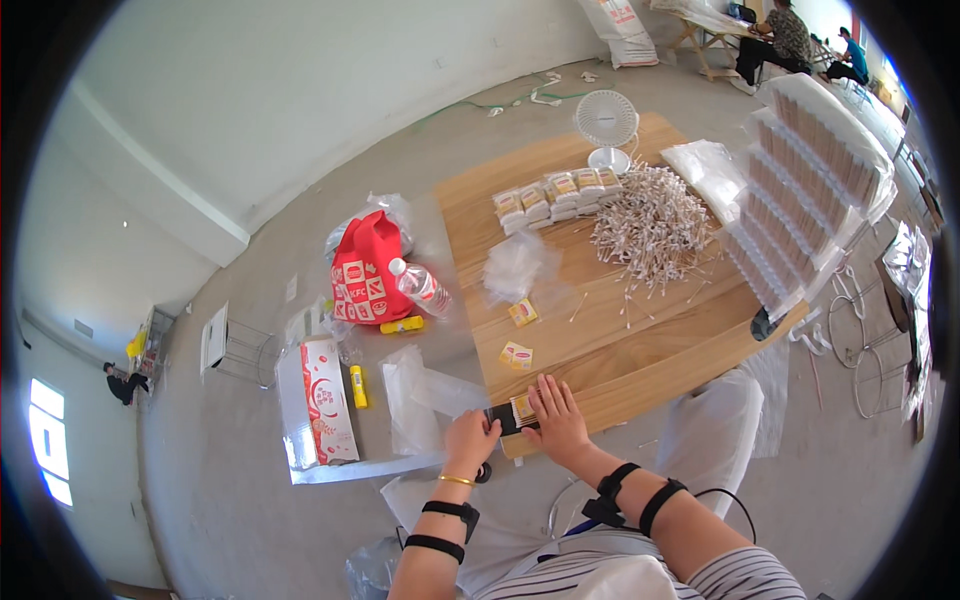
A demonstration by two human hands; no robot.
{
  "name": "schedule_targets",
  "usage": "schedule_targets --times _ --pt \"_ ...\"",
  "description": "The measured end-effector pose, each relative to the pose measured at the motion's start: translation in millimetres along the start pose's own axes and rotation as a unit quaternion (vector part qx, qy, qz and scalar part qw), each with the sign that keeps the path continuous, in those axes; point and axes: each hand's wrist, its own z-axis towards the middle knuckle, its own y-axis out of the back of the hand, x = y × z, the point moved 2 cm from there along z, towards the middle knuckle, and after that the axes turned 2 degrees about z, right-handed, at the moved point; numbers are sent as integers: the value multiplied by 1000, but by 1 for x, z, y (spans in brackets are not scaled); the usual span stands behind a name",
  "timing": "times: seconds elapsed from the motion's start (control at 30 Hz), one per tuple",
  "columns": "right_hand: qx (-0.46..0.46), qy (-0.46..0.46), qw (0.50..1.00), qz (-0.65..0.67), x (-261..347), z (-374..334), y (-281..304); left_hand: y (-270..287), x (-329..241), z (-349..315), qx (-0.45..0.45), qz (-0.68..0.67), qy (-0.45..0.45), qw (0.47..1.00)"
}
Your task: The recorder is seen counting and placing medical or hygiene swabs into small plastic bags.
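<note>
At the table's near left corner my left hand (472,442) is closed on the end of a flat black piece (503,418); its exact kind I cannot make out. A small yellow-and-white card or packet (521,408) lies on that piece. My right hand (556,418) lies flat beside it, fingers stretched out and touching its right side. Just beyond are small yellow-and-white cards (516,355), another yellow card (522,312) and a stack of clear plastic bags (520,265). A big loose heap of cotton swabs (655,222) covers the table's middle, with several filled swab packs (555,197) lined up to its left.
A white fan (607,122) stands at the far edge of the wooden table (590,345). Bundled swabs in plastic (800,200) fill the right side. To the left are a red bag (368,270), a water bottle (420,287) and a white-and-red box (328,400). People sit far off.
</note>
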Motion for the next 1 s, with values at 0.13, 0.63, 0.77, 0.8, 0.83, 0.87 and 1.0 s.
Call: schedule_targets --times 0.13,0.63,0.77,0.8,0.83,0.87,1.0 --pt "-4 -9 1000 -2 22 4 -7 -2 -2 5 31 14 -14 999" --pt "-14 -11 1000 -26 43 6 -14 -9 12 7 11 -141 13 990" --pt "0 -20 999 -27 53 8 -17 -12 13 6 -29 -78 -30 996" --pt "-2 -24 999 -26 52 8 -17 -10 9 7 -31 -58 -34 997" --pt "1 -24 999 -30 51 7 -17 -8 4 7 -33 -38 -38 998" --pt "4 -21 999 -33 52 7 -16 -9 5 6 -45 -37 -31 998" --pt "10 -12 999 -46 55 4 -11 -10 11 3 -56 -58 1 997"
